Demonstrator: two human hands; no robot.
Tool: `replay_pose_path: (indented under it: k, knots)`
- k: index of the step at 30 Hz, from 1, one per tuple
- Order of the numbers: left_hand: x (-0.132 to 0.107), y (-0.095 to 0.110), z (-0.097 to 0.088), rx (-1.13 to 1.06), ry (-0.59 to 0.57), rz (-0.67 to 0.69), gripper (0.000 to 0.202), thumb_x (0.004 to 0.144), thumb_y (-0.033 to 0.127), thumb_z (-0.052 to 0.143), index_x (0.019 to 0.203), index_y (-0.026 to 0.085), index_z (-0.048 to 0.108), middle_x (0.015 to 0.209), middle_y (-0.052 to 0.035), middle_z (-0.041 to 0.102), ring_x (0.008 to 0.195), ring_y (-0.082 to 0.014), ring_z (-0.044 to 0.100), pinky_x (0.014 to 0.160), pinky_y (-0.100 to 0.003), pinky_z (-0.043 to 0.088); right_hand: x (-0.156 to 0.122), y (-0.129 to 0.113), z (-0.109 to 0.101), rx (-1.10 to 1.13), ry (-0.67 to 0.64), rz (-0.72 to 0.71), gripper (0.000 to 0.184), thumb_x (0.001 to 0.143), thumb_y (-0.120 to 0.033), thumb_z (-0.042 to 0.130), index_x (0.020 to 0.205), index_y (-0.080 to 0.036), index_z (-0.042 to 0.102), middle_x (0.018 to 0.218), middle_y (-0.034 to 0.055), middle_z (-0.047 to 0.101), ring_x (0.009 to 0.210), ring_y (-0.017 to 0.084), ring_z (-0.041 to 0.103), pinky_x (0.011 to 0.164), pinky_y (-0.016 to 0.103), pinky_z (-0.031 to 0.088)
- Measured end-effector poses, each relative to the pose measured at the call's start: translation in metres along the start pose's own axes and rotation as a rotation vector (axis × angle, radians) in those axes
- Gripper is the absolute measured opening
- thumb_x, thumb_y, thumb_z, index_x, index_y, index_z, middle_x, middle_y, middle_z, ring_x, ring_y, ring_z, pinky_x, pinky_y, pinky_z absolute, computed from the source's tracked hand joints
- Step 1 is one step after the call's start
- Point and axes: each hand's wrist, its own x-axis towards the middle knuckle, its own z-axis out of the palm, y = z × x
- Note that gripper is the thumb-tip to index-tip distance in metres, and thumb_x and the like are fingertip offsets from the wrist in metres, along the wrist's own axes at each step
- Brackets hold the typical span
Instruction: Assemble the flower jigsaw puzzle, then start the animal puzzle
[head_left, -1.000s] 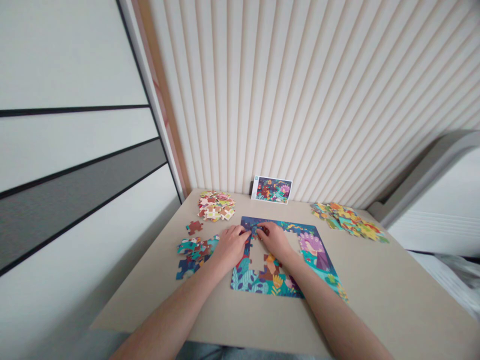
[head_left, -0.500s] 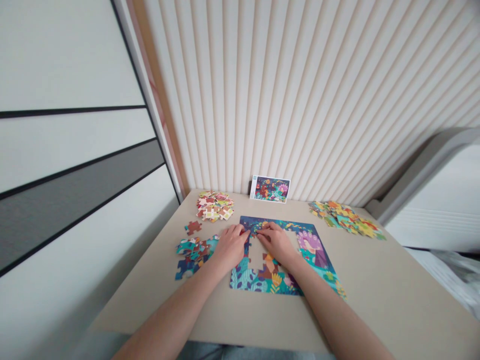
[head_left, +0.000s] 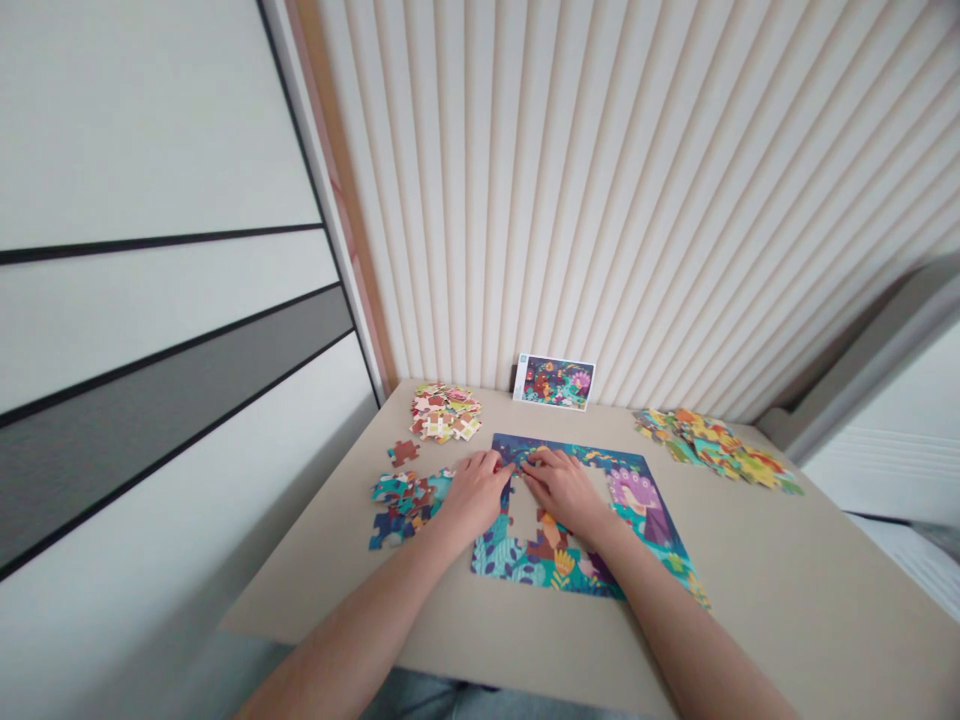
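We have the puzzle [head_left: 641, 500] flat on the desk [head_left: 795, 590], partly assembled, with an opening inside its border where the desktop shows through. Both our hands are over the puzzle's far left part. The left hand [head_left: 474, 490] comes in across the puzzle's left edge, fingers bent, tips down at the upper end of the opening. The right hand [head_left: 566, 490] lies over the puzzle's middle, its fingertips just beside those of the left. We cannot tell whether either hand pinches a piece, since the fingers cover that spot.

Compared with a second ago, our fingertips are closer together, and the right hand looks flatter, its fingers less arched above the puzzle. Our view has turned a little to the left; the piles around the puzzle keep their places on the desk.

Left of the puzzle, near our left hand, is a blue-and-brown heap of pieces [head_left: 405, 497], with a single brown piece [head_left: 403, 453] just beyond it. Past the puzzle's far left corner is a red-and-cream pile [head_left: 446, 412]; past its far right corner, a yellow-and-green pile [head_left: 716, 445]. Behind the puzzle's far edge, the picture card [head_left: 557, 383] stands upright near the ribbed wall [head_left: 525, 200].
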Motion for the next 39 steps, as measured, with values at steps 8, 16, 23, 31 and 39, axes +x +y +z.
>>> replay_pose_path:
  k: [8,16,23,31,39]
  knots:
    - [-0.008,-0.045,-0.031,-0.005,0.097,-0.25,0.037,0.095,0.017,0.047,0.128,0.021,0.062,0.133,-0.0122,0.059,0.124,-0.0261,0.053,0.105,-0.039,0.041,-0.009,0.027,0.003,0.154,0.175,0.065,0.033,0.104,-0.032,0.044,0.117,-0.025,0.073,0.12,0.0082,0.069,0.109,0.023,0.063,0.099,0.038,0.046]
    - [-0.031,-0.143,-0.057,0.005,-0.118,-0.512,0.026,0.084,0.038,0.067,0.104,0.02,0.07,0.108,-0.0122,0.072,0.102,-0.0306,0.067,0.087,-0.038,0.05,-0.014,0.045,-0.007,0.118,0.312,0.161,0.029,0.101,-0.03,0.048,0.108,-0.022,0.075,0.11,0.0101,0.072,0.102,0.024,0.065,0.095,0.038,0.047]
    - [-0.028,-0.16,-0.045,-0.091,-0.123,-0.455,0.032,0.076,0.029,0.074,0.107,0.021,0.07,0.111,-0.0103,0.071,0.106,-0.0284,0.066,0.092,-0.035,0.048,-0.016,0.032,-0.018,0.066,0.307,0.17,0.027,0.101,-0.029,0.049,0.107,-0.022,0.075,0.11,0.0096,0.072,0.103,0.024,0.064,0.093,0.037,0.045]
    - [-0.032,-0.171,-0.042,-0.252,0.022,-0.43,0.043,0.079,0.025,0.066,0.121,0.018,0.065,0.111,-0.0095,0.071,0.1,-0.025,0.068,0.096,-0.036,0.049,-0.016,0.023,-0.022,0.044,0.291,0.166,0.026,0.102,-0.026,0.049,0.107,-0.024,0.074,0.11,0.0076,0.072,0.101,0.022,0.064,0.091,0.036,0.043]
    - [-0.002,-0.103,-0.07,-0.869,0.178,-0.276,0.036,0.085,0.042,0.065,0.111,0.017,0.067,0.104,-0.0089,0.075,0.1,-0.0249,0.07,0.093,-0.038,0.053,-0.016,0.013,-0.02,0.132,0.279,0.154,0.028,0.103,-0.027,0.047,0.112,-0.025,0.074,0.11,0.0072,0.073,0.103,0.022,0.064,0.094,0.036,0.044]
